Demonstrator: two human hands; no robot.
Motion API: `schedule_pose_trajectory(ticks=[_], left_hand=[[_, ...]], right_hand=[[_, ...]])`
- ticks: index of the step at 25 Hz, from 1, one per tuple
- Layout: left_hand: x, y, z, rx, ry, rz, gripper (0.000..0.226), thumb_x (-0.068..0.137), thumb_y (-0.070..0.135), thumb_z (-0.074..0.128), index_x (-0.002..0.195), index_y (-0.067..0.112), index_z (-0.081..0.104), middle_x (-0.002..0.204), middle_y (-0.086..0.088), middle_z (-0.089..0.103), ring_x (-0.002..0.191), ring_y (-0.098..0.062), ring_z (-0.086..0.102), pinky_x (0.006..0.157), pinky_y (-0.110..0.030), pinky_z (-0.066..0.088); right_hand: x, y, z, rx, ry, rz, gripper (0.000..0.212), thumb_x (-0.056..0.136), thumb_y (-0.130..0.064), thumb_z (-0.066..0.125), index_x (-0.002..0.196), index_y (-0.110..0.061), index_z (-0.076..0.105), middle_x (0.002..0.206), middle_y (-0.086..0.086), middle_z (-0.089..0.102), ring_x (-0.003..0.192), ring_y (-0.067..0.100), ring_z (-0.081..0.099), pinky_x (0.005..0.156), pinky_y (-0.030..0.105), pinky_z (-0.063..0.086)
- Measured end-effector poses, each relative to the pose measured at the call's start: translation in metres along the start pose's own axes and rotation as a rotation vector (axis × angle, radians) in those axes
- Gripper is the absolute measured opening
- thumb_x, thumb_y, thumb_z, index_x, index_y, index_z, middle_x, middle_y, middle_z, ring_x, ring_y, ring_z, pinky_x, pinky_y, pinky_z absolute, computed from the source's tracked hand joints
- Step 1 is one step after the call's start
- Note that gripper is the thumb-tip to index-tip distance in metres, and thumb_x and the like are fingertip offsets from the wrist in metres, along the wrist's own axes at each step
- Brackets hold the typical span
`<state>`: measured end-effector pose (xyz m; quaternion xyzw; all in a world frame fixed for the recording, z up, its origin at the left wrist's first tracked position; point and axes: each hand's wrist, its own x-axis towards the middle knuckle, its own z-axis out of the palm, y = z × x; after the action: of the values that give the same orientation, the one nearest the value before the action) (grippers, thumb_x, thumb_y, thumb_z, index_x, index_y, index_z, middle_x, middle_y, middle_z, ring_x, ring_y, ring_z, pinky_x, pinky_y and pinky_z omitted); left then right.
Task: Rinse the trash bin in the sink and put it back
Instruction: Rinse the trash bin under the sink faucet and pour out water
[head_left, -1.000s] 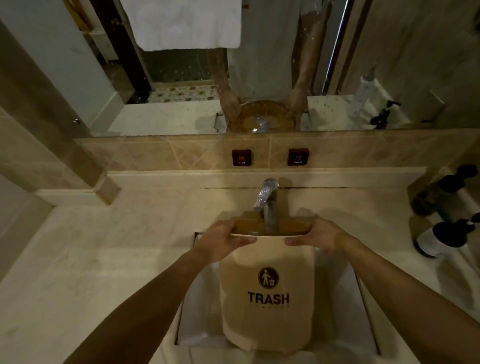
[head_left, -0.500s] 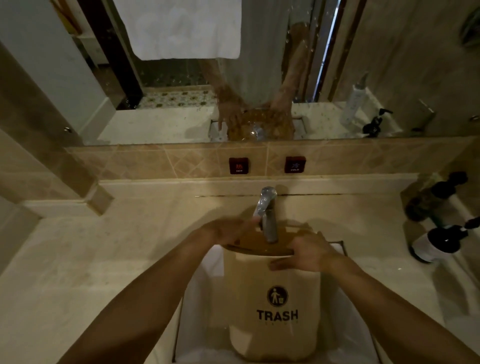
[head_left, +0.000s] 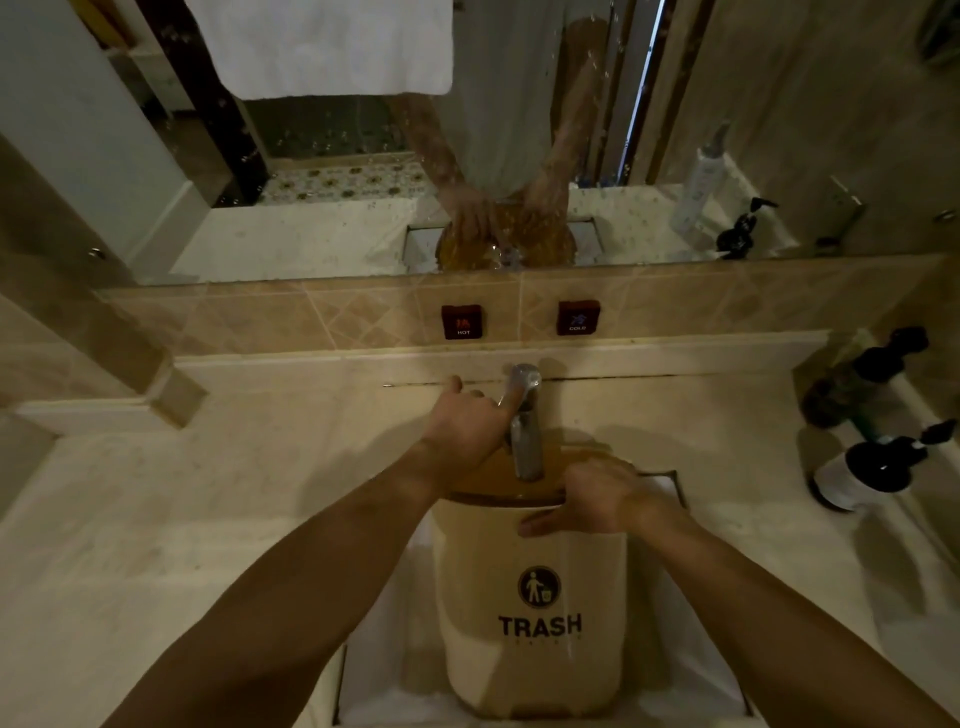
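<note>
I read the left hand (head_left: 467, 426) as extended forward over the counter, forearm angled up from lower left, with its index finger laid on the lever of the chrome single-lever faucet (head_left: 524, 421); the remaining fingers are loosely curled and hold nothing. The right hand (head_left: 597, 499) rests on the near rim of the beige plastic trash bin with a brown inner rim and black "TRASH" lettering (head_left: 535, 613), fingers curled over the edge and thumb laid flat along the outer wall, so it holds the bin. The bin stands upright in the white rectangular sink (head_left: 379, 670), directly under the faucet spout. Compared with one second ago, when both hands gripped the rim from opposite sides, the left hand has left the bin and moved up to the faucet lever, and the right hand has shifted toward the middle of the near rim. Count: one bin, one faucet, two red wall plates marked HOT (head_left: 461, 322) and COLD (head_left: 577, 318), and two dark pump bottles (head_left: 872, 467) at the right of the marble counter (head_left: 208, 519). The mirror (head_left: 519, 156) repeats the hands and bin.
</note>
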<state>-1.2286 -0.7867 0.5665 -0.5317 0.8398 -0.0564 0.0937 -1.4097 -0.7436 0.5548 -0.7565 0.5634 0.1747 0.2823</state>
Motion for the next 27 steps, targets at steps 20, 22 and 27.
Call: schedule_pose_trajectory(ticks=[20,22,27], left_hand=[[-0.079,0.016,0.016,-0.831,-0.105,-0.071,0.031,0.087,0.061,0.057,0.093,0.034,0.071,0.096,0.010,0.067,0.093,-0.008,0.060,0.080,-0.024,0.039],[-0.082,0.018,0.021,-0.745,-0.206,-0.084,0.032,0.082,0.070,0.054,0.079,0.038,0.061,0.092,0.016,0.061,0.102,-0.005,0.054,0.093,-0.031,0.028],[-0.084,0.021,0.022,-0.753,-0.217,-0.124,0.026,0.089,0.064,0.049,0.075,0.043,0.049,0.103,0.012,0.061,0.117,-0.015,0.049,0.111,-0.059,0.012]], right_hand=[[0.009,0.004,0.009,-0.023,0.094,0.008,0.084,0.051,-0.097,0.047,0.101,-0.033,0.071,0.105,-0.007,0.069,0.104,0.016,0.060,0.093,0.038,0.045],[0.006,0.001,0.009,-0.044,0.093,0.083,0.080,0.049,-0.098,0.046,0.084,-0.030,0.068,0.101,-0.005,0.069,0.106,0.019,0.058,0.103,0.051,0.033],[0.000,-0.001,0.012,0.038,0.137,0.119,0.086,0.036,-0.104,0.043,0.076,-0.031,0.065,0.092,-0.007,0.068,0.094,0.018,0.061,0.094,0.045,0.047]])
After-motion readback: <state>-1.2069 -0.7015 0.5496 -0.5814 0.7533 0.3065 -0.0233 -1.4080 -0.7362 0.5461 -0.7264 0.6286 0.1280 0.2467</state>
